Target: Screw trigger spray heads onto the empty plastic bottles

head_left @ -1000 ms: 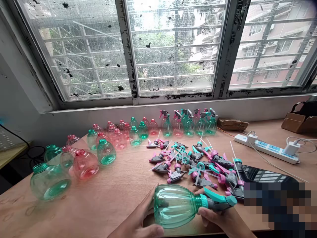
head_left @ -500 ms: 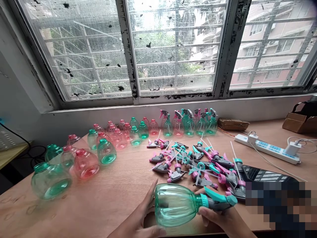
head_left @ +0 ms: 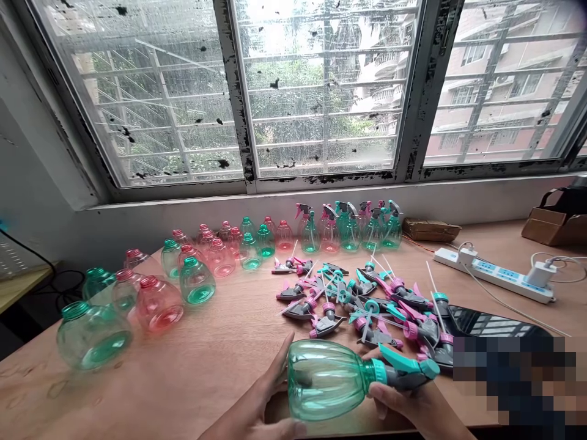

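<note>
A clear green spray bottle [head_left: 326,380] lies on its side in the air above the table's front edge, its base to the left. Its teal and grey spray head [head_left: 408,368] sits on the neck and points right. My left hand [head_left: 270,397] is wrapped round the base end, thumb below and fingers behind. With thumb and fingers, my right hand [head_left: 403,400] grips the neck by the teal collar; some of its fingers are hidden behind the bottle. Just beyond lies a pile of loose pink, teal and grey spray heads [head_left: 328,318] with thin tubes.
Several open green and pink bottles [head_left: 160,305] stand on the left of the wooden table [head_left: 206,366]. Bottles with spray heads [head_left: 351,235] line the back by the window. At right are a power strip [head_left: 495,275], a dark flat device [head_left: 495,321] and a cardboard box [head_left: 554,223].
Almost nothing differs. The spray bottle and my left hand have shifted very slightly to the right; both hands keep their hold.
</note>
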Action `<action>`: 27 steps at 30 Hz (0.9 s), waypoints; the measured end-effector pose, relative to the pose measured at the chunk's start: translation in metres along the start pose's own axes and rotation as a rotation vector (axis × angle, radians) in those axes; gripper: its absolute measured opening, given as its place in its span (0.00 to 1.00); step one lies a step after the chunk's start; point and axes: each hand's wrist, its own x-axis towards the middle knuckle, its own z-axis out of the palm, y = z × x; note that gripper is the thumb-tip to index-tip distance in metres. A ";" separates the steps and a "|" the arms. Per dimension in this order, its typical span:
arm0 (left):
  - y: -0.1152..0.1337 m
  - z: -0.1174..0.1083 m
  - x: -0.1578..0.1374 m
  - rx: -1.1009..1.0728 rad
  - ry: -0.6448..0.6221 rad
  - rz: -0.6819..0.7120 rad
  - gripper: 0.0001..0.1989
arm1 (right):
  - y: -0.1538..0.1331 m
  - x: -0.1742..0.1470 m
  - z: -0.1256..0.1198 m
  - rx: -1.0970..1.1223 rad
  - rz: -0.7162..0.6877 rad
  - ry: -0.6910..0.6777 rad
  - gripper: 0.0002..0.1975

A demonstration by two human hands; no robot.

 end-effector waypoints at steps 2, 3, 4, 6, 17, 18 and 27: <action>-0.001 0.001 0.000 0.001 0.008 0.011 0.50 | 0.000 -0.001 0.000 0.003 0.020 0.006 0.18; -0.001 0.001 0.000 -0.008 0.014 0.014 0.51 | 0.000 -0.001 0.001 0.003 0.022 0.004 0.18; 0.000 0.001 0.001 -0.024 0.018 0.013 0.52 | -0.001 -0.001 0.001 0.003 0.021 -0.001 0.17; 0.002 0.001 0.001 -0.067 0.014 0.005 0.52 | -0.001 -0.001 0.001 0.002 0.016 -0.012 0.16; 0.004 0.004 -0.002 0.008 0.019 -0.006 0.49 | 0.000 -0.001 0.001 -0.023 0.053 -0.015 0.16; 0.004 0.004 -0.002 0.001 0.019 -0.006 0.49 | 0.000 -0.002 0.001 -0.022 0.051 -0.012 0.16; 0.008 0.000 0.005 -0.113 0.003 -0.012 0.43 | -0.004 0.000 -0.001 -0.071 0.036 -0.017 0.16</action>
